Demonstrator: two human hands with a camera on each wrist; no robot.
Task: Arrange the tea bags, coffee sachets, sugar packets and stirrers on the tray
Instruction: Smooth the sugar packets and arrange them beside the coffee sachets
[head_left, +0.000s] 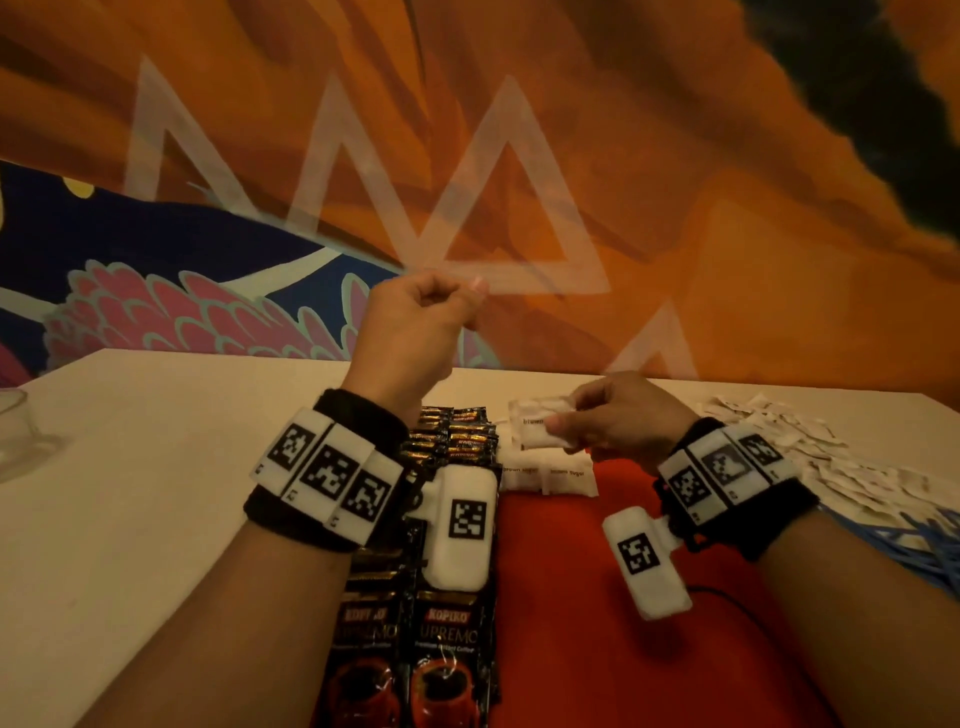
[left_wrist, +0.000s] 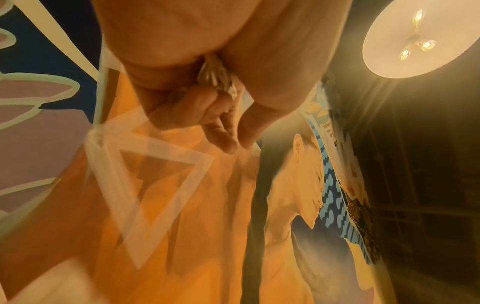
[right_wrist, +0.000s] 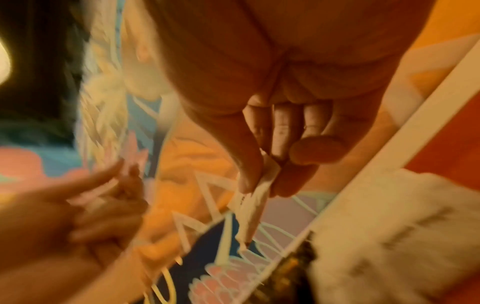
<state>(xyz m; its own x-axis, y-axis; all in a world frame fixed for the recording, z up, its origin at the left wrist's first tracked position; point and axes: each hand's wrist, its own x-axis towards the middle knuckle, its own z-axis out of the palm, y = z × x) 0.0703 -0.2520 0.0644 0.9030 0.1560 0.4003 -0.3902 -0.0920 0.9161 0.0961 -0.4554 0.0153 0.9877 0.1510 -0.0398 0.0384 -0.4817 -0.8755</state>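
- Sugar packets (head_left: 550, 475), white and printed "brown sugar", lie in a short row on the red tray (head_left: 576, 571), at its far end, just right of the coffee sachets.
- Coffee sachets (head_left: 447, 649), black with a red cup printed on them, run in overlapping columns along the tray's left side, from the near edge to the far end.
- The right hand (head_left: 621, 418) hovers above the far end of the tray, its grip narrow: thumb and fingers pinch one white sugar packet (head_left: 540, 428) by the edge, held just above the row already laid down. In the right wrist view the same packet (right_wrist: 253, 207) hangs edge-on between thumb and fingers.
- The left hand (head_left: 415, 332) is raised well above the tabletop (head_left: 156, 467), fingers curled inward in a tight grip. In the left wrist view several thin white packets (left_wrist: 215, 78) are tucked between the curled fingers and the palm; what kind of packet they are cannot be told.
- A loose heap of white paper packets (head_left: 810, 457) lies on the tabletop to the right of the tray, well apart from the arranged rows.
- Blue stirrers (head_left: 904, 545) lie in a bundle on the tabletop at the near right, beside that heap.
- A clear glass vessel (head_left: 21, 431) stands at the left edge of the tabletop.
- Both wrists carry black bands with white marker blocks.
- A painted orange and blue wall (head_left: 675, 234) rises behind the tabletop.
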